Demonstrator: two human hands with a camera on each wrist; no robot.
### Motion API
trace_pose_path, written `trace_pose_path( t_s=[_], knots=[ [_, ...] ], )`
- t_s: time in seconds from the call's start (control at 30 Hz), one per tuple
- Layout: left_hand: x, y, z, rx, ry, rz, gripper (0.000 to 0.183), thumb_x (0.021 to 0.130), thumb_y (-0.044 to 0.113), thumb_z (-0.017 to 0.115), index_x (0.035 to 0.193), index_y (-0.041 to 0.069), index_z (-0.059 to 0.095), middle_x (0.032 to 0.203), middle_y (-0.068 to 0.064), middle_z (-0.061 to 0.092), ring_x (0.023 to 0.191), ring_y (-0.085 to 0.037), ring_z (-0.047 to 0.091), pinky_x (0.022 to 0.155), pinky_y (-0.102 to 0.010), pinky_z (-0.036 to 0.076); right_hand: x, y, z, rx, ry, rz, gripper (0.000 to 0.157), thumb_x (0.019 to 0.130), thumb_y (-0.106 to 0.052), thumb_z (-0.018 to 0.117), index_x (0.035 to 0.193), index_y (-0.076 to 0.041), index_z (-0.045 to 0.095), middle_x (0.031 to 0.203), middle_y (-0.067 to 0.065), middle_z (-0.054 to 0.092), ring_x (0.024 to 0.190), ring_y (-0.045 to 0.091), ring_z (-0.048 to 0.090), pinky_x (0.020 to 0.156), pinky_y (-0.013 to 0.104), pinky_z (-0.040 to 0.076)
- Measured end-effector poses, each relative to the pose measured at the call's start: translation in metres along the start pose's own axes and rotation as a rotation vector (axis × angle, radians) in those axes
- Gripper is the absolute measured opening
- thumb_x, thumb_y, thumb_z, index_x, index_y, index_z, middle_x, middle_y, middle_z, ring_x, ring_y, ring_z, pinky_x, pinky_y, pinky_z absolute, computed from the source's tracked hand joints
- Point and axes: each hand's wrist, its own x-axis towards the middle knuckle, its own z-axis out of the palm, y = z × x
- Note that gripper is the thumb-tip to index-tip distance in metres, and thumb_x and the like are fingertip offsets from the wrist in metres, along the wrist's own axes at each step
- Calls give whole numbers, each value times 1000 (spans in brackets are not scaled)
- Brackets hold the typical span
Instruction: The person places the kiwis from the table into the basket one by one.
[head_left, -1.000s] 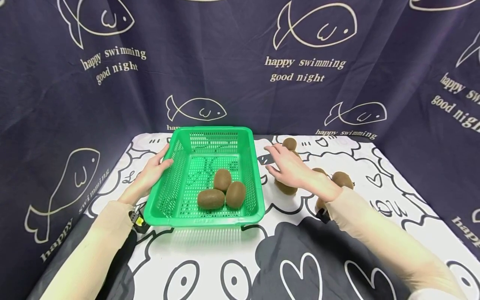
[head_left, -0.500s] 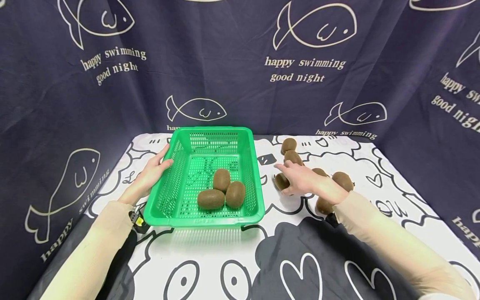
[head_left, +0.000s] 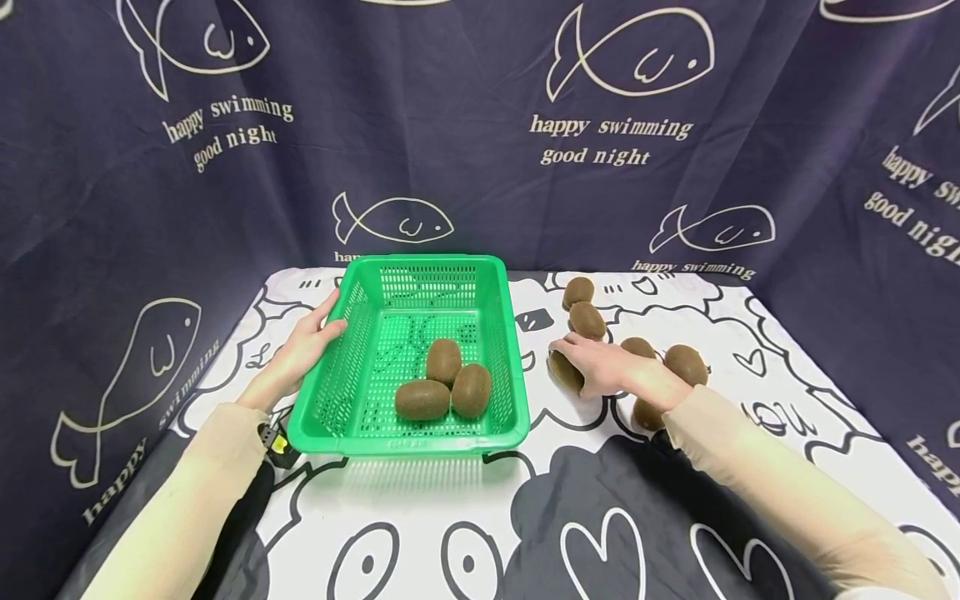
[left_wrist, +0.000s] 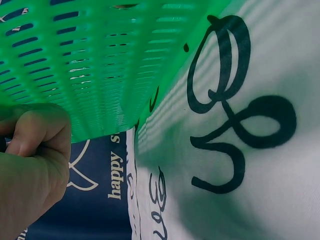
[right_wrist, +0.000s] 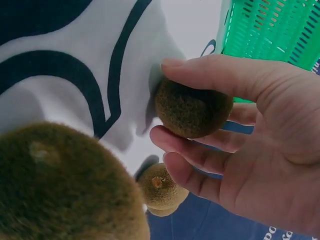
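My right hand (head_left: 606, 365) has its thumb and fingers round a brown fuzzy kiwi (head_left: 564, 375) to the right of the basket. In the right wrist view that kiwi (right_wrist: 190, 112) sits between the thumb on one side and curled fingers on the other. The left hand (head_left: 302, 348) grips the left rim of a green plastic basket (head_left: 405, 444), thumb over the edge. Its bent fingers (left_wrist: 42, 125) lie against the slotted wall in the left wrist view. Three kiwis rest together in the basket's near right part, one of them a sideways kiwi (head_left: 422, 400).
Behind the right hand two kiwis lie in a row, the nearer kiwi (head_left: 587, 321) close to the fingers. More kiwis lie beside and under the right wrist, among them one kiwi (head_left: 686, 365) to its right. A dark printed curtain (head_left: 480, 167) hangs behind the table.
My right hand has come down and toward me from above the kiwis, and its fingers have closed round one beside the basket. The left hand stays on the rim.
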Motion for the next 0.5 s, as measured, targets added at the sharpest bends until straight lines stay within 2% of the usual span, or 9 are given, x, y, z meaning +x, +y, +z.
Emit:
trace_pose_path(
  t_s=[0.2, 0.37, 0.5],
  knots=[
    [0, 0, 0, -7, -3, 9, 65, 103, 21, 40, 156, 27, 2, 154, -26, 26, 86, -12, 63, 75, -30, 61, 0, 0, -1, 3, 37, -12, 72, 57, -1, 80, 123, -8, 53, 116, 9, 56, 92, 27, 59, 63, 40, 53],
    [0, 0, 0, -11, -3, 4, 65, 103, 21, 40, 156, 28, 2, 153, -27, 27, 86, -11, 63, 75, -30, 61, 1, 1, 0, 29, 80, -17, 75, 55, -5, 82, 124, -5, 52, 118, 12, 56, 94, 28, 59, 69, 43, 55],
    [0, 0, 0, -16, -1, -5, 65, 103, 21, 39, 156, 28, 2, 153, -27, 28, 85, -12, 63, 74, -30, 61, 2, 1, -1, 43, 129, -19, 78, 53, -7, 81, 125, -4, 51, 115, 12, 53, 88, 27, 58, 69, 42, 55]
  ],
)
